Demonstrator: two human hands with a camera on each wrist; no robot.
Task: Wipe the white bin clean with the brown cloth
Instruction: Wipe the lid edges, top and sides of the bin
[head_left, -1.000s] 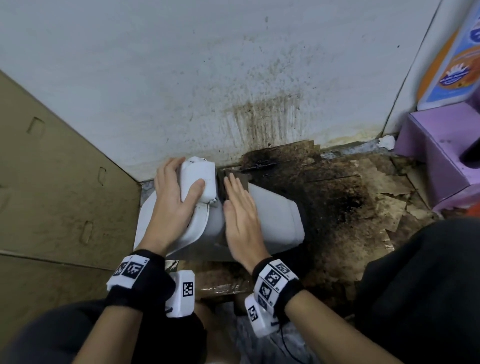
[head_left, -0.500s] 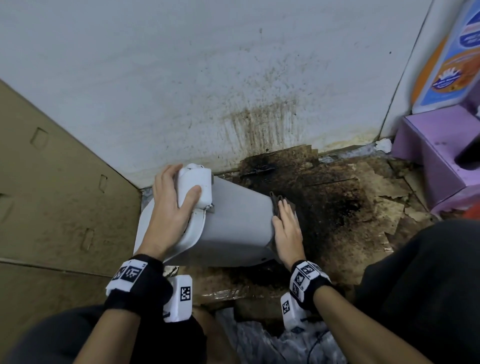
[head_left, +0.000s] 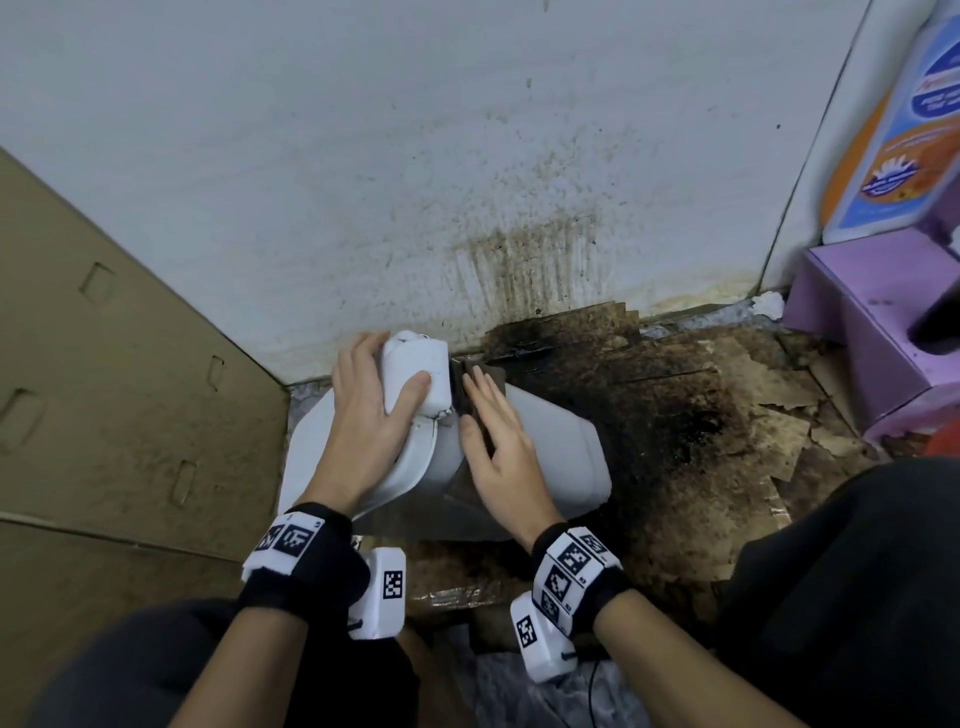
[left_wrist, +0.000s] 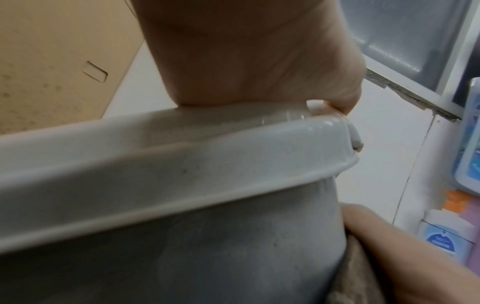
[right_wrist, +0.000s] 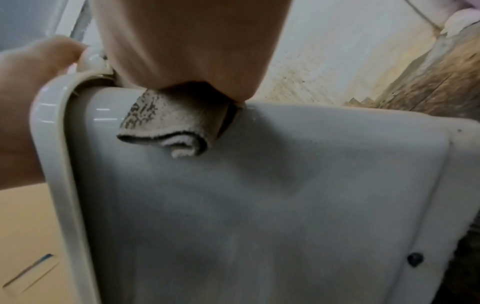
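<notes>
White bin (head_left: 545, 447) lies tipped on its side on the stained, dirty floor (head_left: 675, 441), close to the far wall (head_left: 415, 156), its lid end to the left and its base to the right. The left hand (head_left: 363, 415) grips the raised white block (head_left: 415, 374) at the lid end, fingers over the far side and thumb curled across the near face, holding the bin in place. The right hand (head_left: 498, 447) lies nearly flat on the bin's upper side just beside the lid rim (right_wrist: 49, 144), fingers straight, pressing the brown cloth (right_wrist: 168, 127) against the plastic. In the right wrist view the cloth is folded, a curled edge showing below the palm; the side below it looks fairly clean, with a small dark stud (right_wrist: 415, 259) near the base.

To do this pass well, I would keep the palm flat so the whole fold bears on the surface, run long overlapping strokes from lid rim to base, and work the cloth edge into the groove under the rim, where grime likely gathers. The left hand should hold firm so the bin does not roll towards the black stain. Refolding the cloth to a cleaner face would help.

A blue and orange printed container (head_left: 904, 119) stands at the far right above a purple box (head_left: 857, 332); its lettering is too blurred to read. The wrist bands (head_left: 576, 566) carry square black-and-white code marks, no words.
</notes>
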